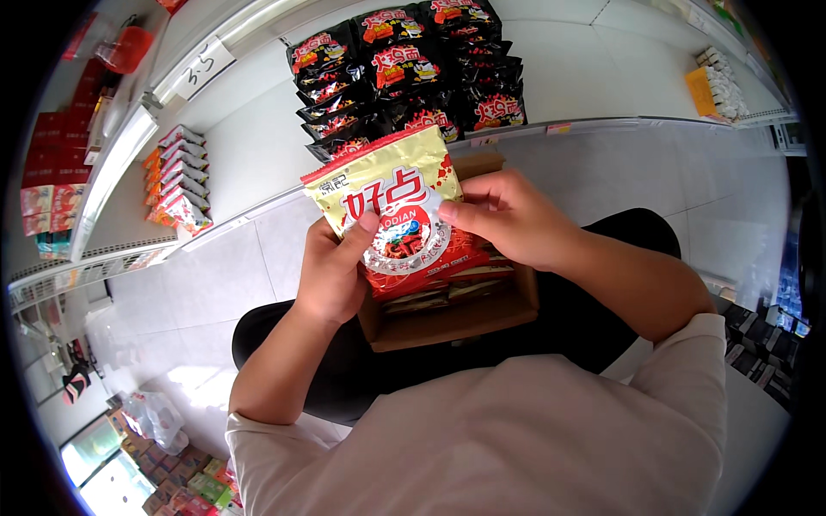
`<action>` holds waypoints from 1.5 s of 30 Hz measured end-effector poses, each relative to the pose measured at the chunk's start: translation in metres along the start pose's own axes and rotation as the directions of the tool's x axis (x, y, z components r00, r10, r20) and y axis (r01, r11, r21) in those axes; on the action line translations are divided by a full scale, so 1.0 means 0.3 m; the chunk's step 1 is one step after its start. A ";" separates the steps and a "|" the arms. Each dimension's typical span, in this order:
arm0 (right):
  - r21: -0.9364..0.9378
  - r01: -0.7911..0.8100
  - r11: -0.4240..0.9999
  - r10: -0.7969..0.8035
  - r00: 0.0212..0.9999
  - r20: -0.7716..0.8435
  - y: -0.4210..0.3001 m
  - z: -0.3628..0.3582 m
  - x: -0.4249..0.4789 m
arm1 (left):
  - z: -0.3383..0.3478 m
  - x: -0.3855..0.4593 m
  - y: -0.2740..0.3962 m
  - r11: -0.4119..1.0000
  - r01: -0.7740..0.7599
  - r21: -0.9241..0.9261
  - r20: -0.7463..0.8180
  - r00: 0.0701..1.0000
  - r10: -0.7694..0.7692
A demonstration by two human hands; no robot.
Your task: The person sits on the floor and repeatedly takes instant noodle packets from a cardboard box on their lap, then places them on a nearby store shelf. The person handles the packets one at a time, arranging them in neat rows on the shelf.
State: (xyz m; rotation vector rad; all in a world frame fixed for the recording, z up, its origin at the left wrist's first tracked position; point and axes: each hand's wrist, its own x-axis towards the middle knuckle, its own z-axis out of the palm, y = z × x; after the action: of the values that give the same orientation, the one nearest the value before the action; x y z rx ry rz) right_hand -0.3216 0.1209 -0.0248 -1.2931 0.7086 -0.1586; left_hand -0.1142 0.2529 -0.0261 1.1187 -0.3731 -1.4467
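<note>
A red and yellow snack packet [413,258] is held up between my two hands, its printed front facing me. My left hand [339,271] grips its lower left side, thumb across the front. On the right edge, my right hand [506,216] pinches it between thumb and fingers. Below the packet, an open cardboard box [445,330] rests at my lap and holds several similar packets [471,287]; the held packet and my hands hide part of it. Just beyond the held packet, black noodle packets [406,68] stand in stacked rows on a white shelf [568,77].
Small snack packets [184,177] stand in a row on the left shelf, below a handwritten price card [203,68]. An orange box with white packets [703,93] sits on the far right shelf. Plastic bags [155,419] and boxes lie on the floor at lower left.
</note>
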 end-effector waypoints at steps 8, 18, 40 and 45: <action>0.056 -0.055 0.997 0.057 0.998 -0.037 0.027 0.012 0.020 | 0.000 -0.002 0.004 0.999 -0.021 -0.043 -0.050 0.999 0.019; 0.587 -0.039 0.809 0.128 0.985 -0.112 0.009 0.031 0.019 | 0.018 -0.007 -0.014 0.981 0.118 0.152 0.079 0.988 -0.131; 0.758 0.054 0.650 0.162 0.965 -0.208 -0.057 -0.085 0.053 | -0.015 -0.020 0.064 0.902 -0.078 0.424 0.211 0.977 -0.015; 0.762 0.084 0.642 0.107 0.974 -0.198 -0.083 -0.073 0.059 | -0.016 -0.001 0.065 0.926 -0.180 0.333 0.236 0.966 0.103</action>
State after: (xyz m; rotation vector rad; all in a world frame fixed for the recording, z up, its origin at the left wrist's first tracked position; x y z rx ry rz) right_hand -0.3133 0.0871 -0.0111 -0.4326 0.7234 -0.5492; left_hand -0.0990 0.2505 -0.0132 1.1913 -0.8790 -1.4074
